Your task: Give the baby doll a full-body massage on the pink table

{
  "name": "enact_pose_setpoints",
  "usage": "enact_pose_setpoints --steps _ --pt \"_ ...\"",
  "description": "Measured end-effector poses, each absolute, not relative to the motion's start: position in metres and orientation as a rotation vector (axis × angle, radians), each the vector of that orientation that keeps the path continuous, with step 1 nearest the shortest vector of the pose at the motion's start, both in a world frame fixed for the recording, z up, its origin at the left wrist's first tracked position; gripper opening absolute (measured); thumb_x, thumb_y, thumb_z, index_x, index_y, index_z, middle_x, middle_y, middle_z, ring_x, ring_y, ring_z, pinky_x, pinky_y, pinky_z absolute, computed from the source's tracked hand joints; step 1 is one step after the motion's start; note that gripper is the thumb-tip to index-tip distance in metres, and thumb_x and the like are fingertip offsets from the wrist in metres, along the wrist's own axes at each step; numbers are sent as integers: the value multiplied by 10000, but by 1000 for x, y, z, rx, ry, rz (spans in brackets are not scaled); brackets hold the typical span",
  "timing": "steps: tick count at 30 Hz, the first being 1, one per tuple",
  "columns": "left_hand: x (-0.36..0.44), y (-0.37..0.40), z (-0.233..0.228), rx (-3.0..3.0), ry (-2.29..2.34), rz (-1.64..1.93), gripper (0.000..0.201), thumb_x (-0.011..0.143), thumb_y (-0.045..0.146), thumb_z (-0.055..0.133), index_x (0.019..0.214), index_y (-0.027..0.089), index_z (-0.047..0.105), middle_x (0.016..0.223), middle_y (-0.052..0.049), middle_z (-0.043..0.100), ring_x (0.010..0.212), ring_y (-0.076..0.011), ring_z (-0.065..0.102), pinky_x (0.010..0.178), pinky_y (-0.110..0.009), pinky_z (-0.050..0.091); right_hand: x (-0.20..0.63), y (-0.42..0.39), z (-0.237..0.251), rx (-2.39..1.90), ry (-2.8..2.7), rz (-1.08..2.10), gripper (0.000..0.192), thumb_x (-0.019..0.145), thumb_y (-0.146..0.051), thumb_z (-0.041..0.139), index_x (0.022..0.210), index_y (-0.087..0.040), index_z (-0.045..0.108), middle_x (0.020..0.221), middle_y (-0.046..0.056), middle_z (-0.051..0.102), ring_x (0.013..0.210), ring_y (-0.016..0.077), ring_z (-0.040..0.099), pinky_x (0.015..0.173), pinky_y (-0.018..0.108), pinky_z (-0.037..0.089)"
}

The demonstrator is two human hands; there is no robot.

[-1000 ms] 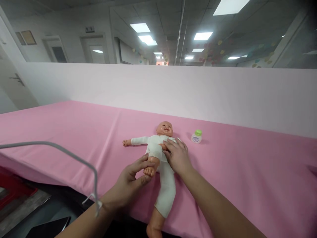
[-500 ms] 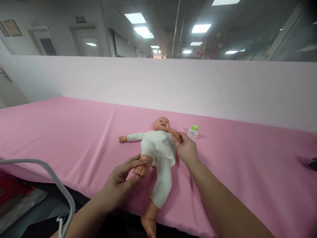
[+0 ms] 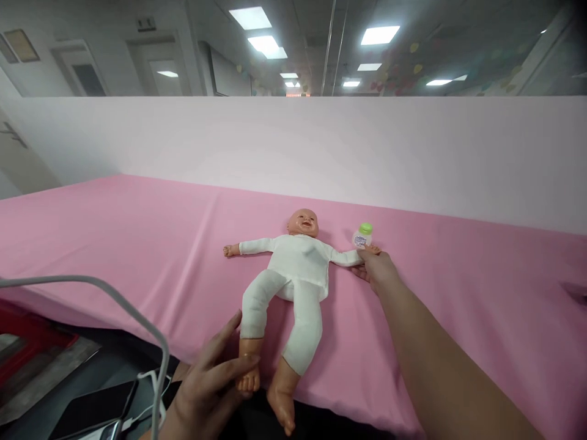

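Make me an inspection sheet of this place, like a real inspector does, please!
Surface: pink cloth, lightly creased.
Job's things: baby doll, face up, dressed in white, feet at the near edge.
Clutter: green-capped bottle beside the right hand; black phone-like device at lower left.
Hands: left hand touches one doll foot; right hand holds a doll arm near the wrist.
Cables: grey cable arching at left; white cable by the device.
Surroundings: white partition behind; lit ceiling panels above.
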State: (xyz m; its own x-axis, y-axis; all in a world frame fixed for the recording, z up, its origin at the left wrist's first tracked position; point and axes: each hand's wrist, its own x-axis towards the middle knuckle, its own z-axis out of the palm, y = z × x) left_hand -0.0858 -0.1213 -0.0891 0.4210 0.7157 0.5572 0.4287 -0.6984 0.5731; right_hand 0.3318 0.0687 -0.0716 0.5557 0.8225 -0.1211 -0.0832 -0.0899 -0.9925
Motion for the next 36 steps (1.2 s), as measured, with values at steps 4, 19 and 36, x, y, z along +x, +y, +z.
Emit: enact_pose_setpoints --steps 4,19,36 --pt "-81 -126 -98 2437 1084 1192 488 952 118 654 1376 360 642 1717 -35 293 1461 -326 485 1105 -403 545 332 66 -67 -1495 -626 946 325 779 -246 766 1062 -183 617 915 107 748 745 227 760 669 355 675" --pt "-66 -91 -46 2069 794 1089 386 955 273 689 1318 403 705 1750 65 107 1553 -370 232 1140 -512 455 252 39 -34 -1489 -1515 195 519 837 -485 726 1311 -289 646 1036 41 774 867 248 694 796 388 552" --pt "-17 -35 -35 2077 788 1128 297 962 312 691 1251 315 757 1759 1 121 1591 -378 146 1171 -520 435 220 37 -48 -1366 -2000 -122 486 939 -258 619 1416 -165 616 1509 136 582 1419 316 498 1214 538 355"
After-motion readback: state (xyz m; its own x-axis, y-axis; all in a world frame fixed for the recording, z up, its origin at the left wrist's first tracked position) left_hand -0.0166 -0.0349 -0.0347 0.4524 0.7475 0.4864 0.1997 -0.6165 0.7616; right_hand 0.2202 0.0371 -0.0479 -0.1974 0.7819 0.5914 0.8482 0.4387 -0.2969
